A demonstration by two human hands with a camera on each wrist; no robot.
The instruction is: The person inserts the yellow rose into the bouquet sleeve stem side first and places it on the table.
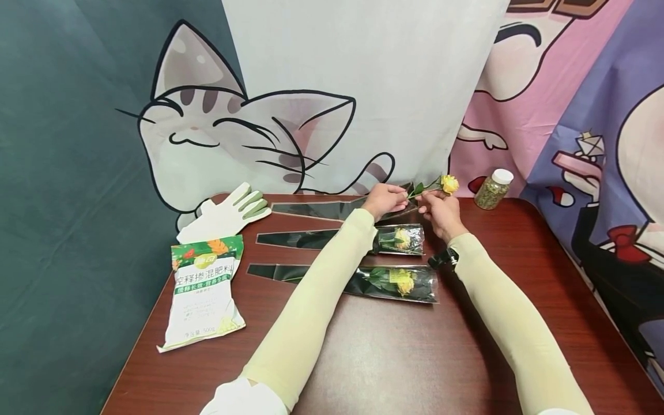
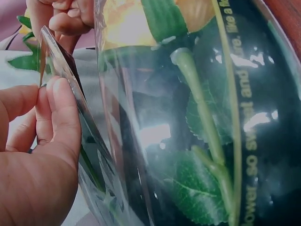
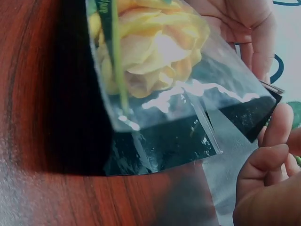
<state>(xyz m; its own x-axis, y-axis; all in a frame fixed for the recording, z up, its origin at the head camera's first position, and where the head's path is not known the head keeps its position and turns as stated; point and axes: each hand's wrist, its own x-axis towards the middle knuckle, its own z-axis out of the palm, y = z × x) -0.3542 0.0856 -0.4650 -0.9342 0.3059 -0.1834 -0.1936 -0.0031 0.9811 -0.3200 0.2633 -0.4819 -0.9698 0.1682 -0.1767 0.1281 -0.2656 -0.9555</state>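
At the back of the table my left hand (image 1: pixel 386 200) pinches the upper edge of a black-and-clear flower sleeve (image 1: pixel 316 210); that grip shows closely in the left wrist view. My right hand (image 1: pixel 441 214) holds a yellow rose (image 1: pixel 449 184) by its stem, near the sleeve's open end. The rose's bloom points right, and its stem reaches left toward the left hand. In the right wrist view the right fingers (image 3: pixel 277 125) are beside the sleeve's dark corner. How far the stem is inside the sleeve is hidden.
Two sleeved yellow roses, a middle one (image 1: pixel 402 238) and a front one (image 1: pixel 404 282), lie under the forearms. At left are a white glove (image 1: pixel 223 218) and a fertilizer bag (image 1: pixel 204 300). A lidded jar (image 1: pixel 493 190) stands at the back right, before the cloth backdrop.
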